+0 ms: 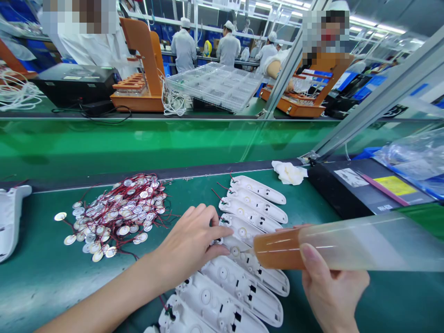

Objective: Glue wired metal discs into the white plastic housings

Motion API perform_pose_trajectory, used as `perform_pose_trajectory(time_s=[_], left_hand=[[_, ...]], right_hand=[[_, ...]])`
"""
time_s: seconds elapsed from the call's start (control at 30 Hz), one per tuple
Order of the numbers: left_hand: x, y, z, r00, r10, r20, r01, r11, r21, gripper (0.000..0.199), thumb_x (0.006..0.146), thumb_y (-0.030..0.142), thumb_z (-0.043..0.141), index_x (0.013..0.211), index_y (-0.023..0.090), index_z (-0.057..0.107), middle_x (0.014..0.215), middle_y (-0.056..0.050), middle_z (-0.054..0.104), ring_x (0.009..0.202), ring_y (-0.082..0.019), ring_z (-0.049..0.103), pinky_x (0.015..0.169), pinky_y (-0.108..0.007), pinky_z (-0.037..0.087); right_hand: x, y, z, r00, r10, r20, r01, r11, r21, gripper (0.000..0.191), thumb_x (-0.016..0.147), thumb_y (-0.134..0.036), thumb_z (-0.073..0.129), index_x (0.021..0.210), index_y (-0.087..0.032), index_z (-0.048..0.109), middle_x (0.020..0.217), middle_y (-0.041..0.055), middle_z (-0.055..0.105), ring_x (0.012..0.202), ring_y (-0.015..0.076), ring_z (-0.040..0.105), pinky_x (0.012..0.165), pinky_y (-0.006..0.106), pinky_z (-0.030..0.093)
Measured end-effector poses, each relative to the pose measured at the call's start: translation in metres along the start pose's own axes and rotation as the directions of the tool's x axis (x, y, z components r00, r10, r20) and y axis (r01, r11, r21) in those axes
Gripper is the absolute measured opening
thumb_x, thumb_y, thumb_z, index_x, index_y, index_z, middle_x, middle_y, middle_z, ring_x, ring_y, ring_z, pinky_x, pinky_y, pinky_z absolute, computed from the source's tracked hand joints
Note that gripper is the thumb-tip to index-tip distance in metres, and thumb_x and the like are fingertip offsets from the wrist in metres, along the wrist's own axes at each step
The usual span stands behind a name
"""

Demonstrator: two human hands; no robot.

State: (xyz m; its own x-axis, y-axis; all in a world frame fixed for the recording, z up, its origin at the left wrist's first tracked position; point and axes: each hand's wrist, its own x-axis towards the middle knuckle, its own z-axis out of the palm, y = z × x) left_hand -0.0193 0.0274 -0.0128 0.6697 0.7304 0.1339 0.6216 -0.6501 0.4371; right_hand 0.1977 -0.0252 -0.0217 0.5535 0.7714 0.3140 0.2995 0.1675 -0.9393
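My right hand (331, 282) is wrapped around a large translucent glue syringe (350, 243) with amber-brown glue in its front part. The syringe lies nearly level, its tip pointing left over a white plastic shell (255, 263) in the middle of a row. At that shell's left end, my left hand (194, 233) has thumb and forefinger closed around the edge, the other fingers curled. More long white shells (258, 189) lie side by side, inner faces up; some have red wires at their left ends. Left of my hand is a heap of silvery discs with red wires (121, 210).
A crumpled white tissue (289, 172) and a black box (360, 185) lie to the right. At far left is another white plastic part (10, 222). A green barrier (138, 138) runs behind the bench; beyond it are orange fixtures (142, 88), a clear tray (218, 83) and several co-workers.
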Motion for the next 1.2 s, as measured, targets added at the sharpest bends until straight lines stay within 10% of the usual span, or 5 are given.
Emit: perform_pose_trajectory(time_s=[0.27,0.7,1.2], left_hand=[[-0.004,0.003,-0.009,1.0,-0.027,0.01,0.028,0.999,-0.046,0.034,0.08,0.03,0.064,0.113,0.028,0.057,0.088,-0.002,0.049,0.08,-0.017,0.043,0.067,-0.029,0.031],[-0.033,0.005,-0.011,0.997,-0.028,0.066,0.033,0.996,-0.079,0.04,0.072,0.034,0.072,0.109,0.03,0.059,0.089,-0.001,0.048,0.08,-0.016,0.043,0.067,-0.028,0.031],[-0.033,0.005,-0.008,1.0,-0.001,0.025,0.002,0.998,-0.064,0.039,0.071,0.036,0.071,0.108,0.029,0.06,0.087,-0.001,0.048,0.079,-0.016,0.042,0.065,-0.028,0.029]], right_hand=[[0.013,-0.023,0.004,0.892,0.4,-0.211,-0.29,0.863,0.413,0.052,0.041,-0.05,0.075,0.079,-0.018,0.059,0.072,0.0023,0.059,0.066,0.0219,0.06,0.062,0.043,0.054],[-0.032,-0.012,-0.007,0.988,0.103,0.116,-0.134,0.945,0.3,0.034,0.065,-0.041,0.071,0.087,-0.016,0.063,0.075,0.0134,0.067,0.067,0.0302,0.065,0.054,0.044,0.054],[-0.036,-0.011,0.002,0.992,0.061,0.109,-0.081,0.978,0.191,0.037,0.063,-0.039,0.072,0.089,-0.016,0.06,0.074,0.014,0.065,0.067,0.0278,0.064,0.057,0.043,0.055]])
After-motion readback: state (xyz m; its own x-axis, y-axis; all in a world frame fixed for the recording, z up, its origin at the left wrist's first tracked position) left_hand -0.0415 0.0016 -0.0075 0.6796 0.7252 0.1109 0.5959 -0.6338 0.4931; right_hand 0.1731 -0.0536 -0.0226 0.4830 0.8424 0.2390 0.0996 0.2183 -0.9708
